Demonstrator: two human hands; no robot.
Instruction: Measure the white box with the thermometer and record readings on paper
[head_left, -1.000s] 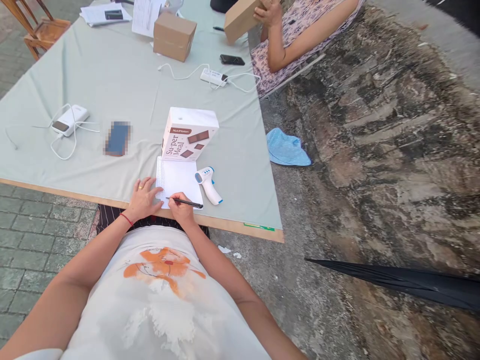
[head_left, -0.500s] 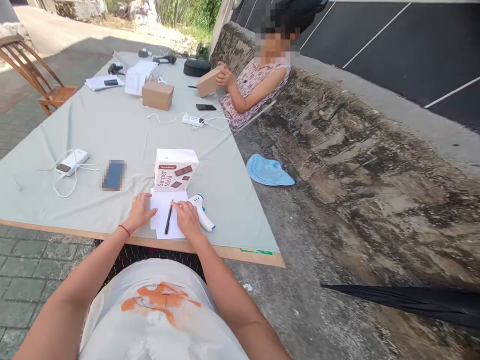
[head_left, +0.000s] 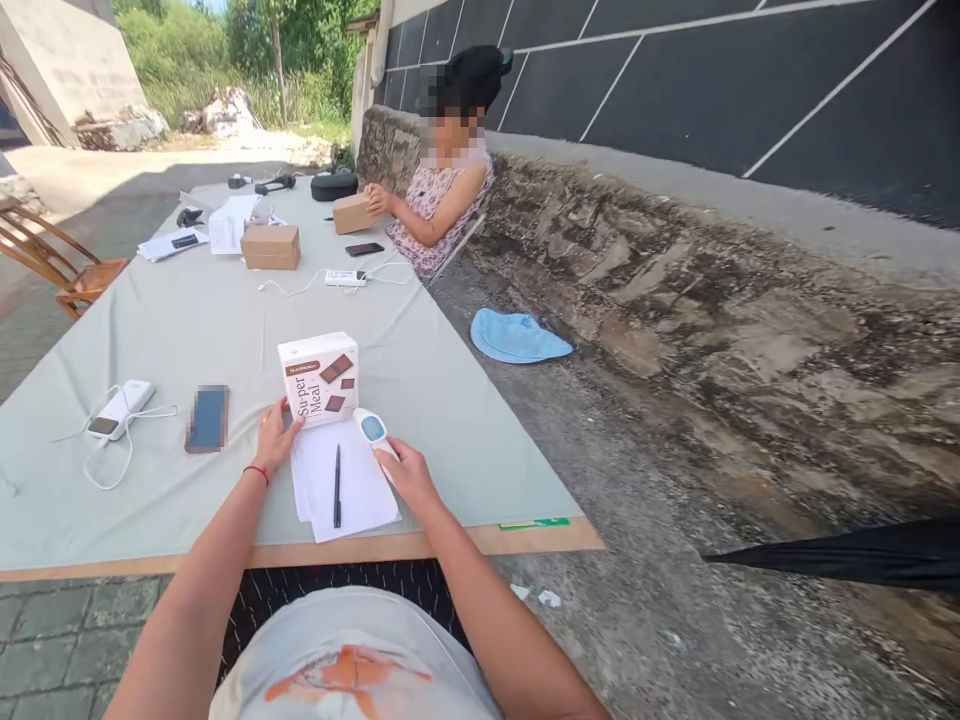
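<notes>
A white box [head_left: 321,385] with "Su-per Meal" and brown bars printed on it stands upright on the table. My left hand [head_left: 276,437] grips its lower left corner, thumb on the front and fingers partly hidden behind. In my right hand [head_left: 409,474] is a white thermometer gun [head_left: 371,425], its blue-grey screen facing up toward me and its handle mostly covered by my fingers. Between my hands lie white sheets of paper [head_left: 367,500], with a black pen [head_left: 337,490] on top.
Left of my hands are a phone [head_left: 207,418] and a white power bank [head_left: 121,408] with a cable. Farther off sit a cardboard box [head_left: 271,247], another power bank [head_left: 345,278] and a dark phone [head_left: 364,249]. A seated person holds a second carton [head_left: 351,214]. A blue cloth hat [head_left: 517,336] lies at right.
My right hand has left the pen and taken hold of the thermometer gun. My left hand has gone from the paper's edge to the white box. The camera view has tilted up.
</notes>
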